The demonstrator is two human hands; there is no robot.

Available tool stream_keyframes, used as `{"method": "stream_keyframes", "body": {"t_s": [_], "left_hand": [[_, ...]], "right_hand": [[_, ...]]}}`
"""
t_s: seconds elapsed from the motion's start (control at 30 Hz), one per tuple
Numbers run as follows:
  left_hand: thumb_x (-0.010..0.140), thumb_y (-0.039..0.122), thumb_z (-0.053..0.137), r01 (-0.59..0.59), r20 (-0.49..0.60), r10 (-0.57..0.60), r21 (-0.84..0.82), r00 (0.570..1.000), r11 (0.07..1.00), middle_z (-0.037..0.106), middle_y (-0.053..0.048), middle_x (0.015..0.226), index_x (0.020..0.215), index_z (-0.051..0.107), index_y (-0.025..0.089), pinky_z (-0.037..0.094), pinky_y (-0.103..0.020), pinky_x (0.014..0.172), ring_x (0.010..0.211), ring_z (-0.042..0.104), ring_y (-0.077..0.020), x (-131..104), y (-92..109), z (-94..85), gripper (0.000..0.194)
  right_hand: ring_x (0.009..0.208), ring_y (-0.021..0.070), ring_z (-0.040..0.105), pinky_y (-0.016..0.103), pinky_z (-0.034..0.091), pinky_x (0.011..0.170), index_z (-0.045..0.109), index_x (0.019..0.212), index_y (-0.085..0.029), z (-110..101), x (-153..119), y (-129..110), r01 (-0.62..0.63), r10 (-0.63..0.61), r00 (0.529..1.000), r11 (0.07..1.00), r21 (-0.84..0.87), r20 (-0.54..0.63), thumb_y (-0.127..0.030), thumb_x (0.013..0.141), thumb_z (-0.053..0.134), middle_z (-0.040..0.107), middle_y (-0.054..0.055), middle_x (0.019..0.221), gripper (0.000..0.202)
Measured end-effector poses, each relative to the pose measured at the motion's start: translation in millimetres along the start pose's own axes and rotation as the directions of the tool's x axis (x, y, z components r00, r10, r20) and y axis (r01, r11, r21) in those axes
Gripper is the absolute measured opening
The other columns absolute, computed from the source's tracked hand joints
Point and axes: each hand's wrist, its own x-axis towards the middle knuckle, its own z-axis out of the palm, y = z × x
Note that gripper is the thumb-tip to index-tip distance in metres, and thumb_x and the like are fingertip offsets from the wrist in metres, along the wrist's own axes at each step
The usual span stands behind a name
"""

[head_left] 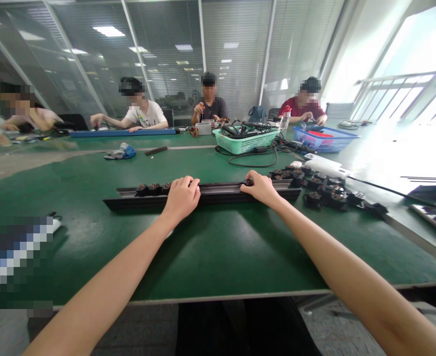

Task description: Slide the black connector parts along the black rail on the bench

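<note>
- Three small black parts (154, 188) sit in the long black rail (210, 192), all at its left end; the rest of the channel appears unfilled.
- Left hand (182, 197): fingers curled over the rail beside those parts.
- Right hand (261, 188): fingertips pinched on one part (249, 182) at the rail.
- Many loose parts (325, 190) lie on the green table (218, 247), right of the rail; judged an early stage.

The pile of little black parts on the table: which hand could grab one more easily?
Probably the right hand. It rests on the long black rail at the end nearest the pile of black parts; the left hand sits farther away.
</note>
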Motion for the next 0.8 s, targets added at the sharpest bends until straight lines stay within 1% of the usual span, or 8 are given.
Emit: {"method": "stream_keyframes", "body": {"t_s": [0.3, 0.43, 0.6, 0.7, 0.8], "left_hand": [[0.101, 0.026, 0.037, -0.002, 0.007, 0.002, 0.021, 1.0, 1.0, 0.066, -0.017, 0.114, 0.124, 0.067, 0.012, 0.044, -0.047, 0.098, 0.106, 0.06, -0.0308, 0.5, 0.7, -0.3, 0.041], [0.101, 0.025, 0.037, -0.004, -0.007, 0.005, 0.023, 1.0, 1.0, 0.066, -0.015, 0.114, 0.124, 0.067, 0.015, 0.044, -0.047, 0.098, 0.106, 0.06, -0.0301, 0.2, 0.1, 0.4, 0.039], [0.101, 0.026, 0.037, -0.003, 0.002, 0.003, 0.018, 1.0, 1.0, 0.065, -0.016, 0.114, 0.124, 0.067, 0.015, 0.044, -0.046, 0.098, 0.106, 0.06, -0.0301, 0.4, 0.0, 0.2, 0.04], [0.101, 0.026, 0.037, -0.003, -0.002, 0.003, 0.004, 1.0, 1.0, 0.065, -0.016, 0.115, 0.123, 0.068, 0.016, 0.044, -0.047, 0.098, 0.106, 0.06, -0.0303, 0.5, -0.2, 0.0, 0.04], [0.101, 0.026, 0.036, -0.008, -0.003, 0.008, 0.003, 1.0, 1.0, 0.065, -0.017, 0.115, 0.124, 0.067, 0.014, 0.044, -0.048, 0.098, 0.106, 0.06, -0.0307, 0.4, -0.4, 0.4, 0.041]], "right_hand": [[0.086, 0.0262, 0.063, 0.035, 0.038, 0.083, 0.059, 0.095, -0.024, 1.7, 0.6, 2.0, 0.004, -0.004, 1.0, 1.0, 0.003, -0.016, -0.042, 0.081, 0.063, 0.07, 0.003, 0.085, 0.023], [0.085, 0.0264, 0.063, 0.034, 0.038, 0.082, 0.058, 0.095, -0.024, 0.9, 0.3, 0.9, -0.008, 0.008, 1.0, 1.0, -0.011, -0.017, -0.041, 0.081, 0.064, 0.07, 0.003, 0.085, 0.023], [0.086, 0.027, 0.064, 0.035, 0.039, 0.082, 0.058, 0.095, -0.024, -1.2, 0.3, 1.6, -0.016, 0.016, 1.0, 0.999, -0.032, -0.005, -0.041, 0.082, 0.064, 0.071, 0.004, 0.086, 0.022], [0.088, 0.0268, 0.065, 0.035, 0.039, 0.084, 0.059, 0.094, -0.025, -3.8, 1.6, 2.5, -0.012, 0.012, 1.0, 0.999, -0.045, 0.013, -0.041, 0.082, 0.065, 0.072, 0.004, 0.088, 0.022], [0.089, 0.0266, 0.065, 0.035, 0.039, 0.083, 0.059, 0.095, -0.024, -7.6, 3.8, 1.2, -0.03, 0.034, 0.998, 0.998, -0.063, 0.058, -0.04, 0.083, 0.066, 0.073, 0.005, 0.092, 0.021]]}}
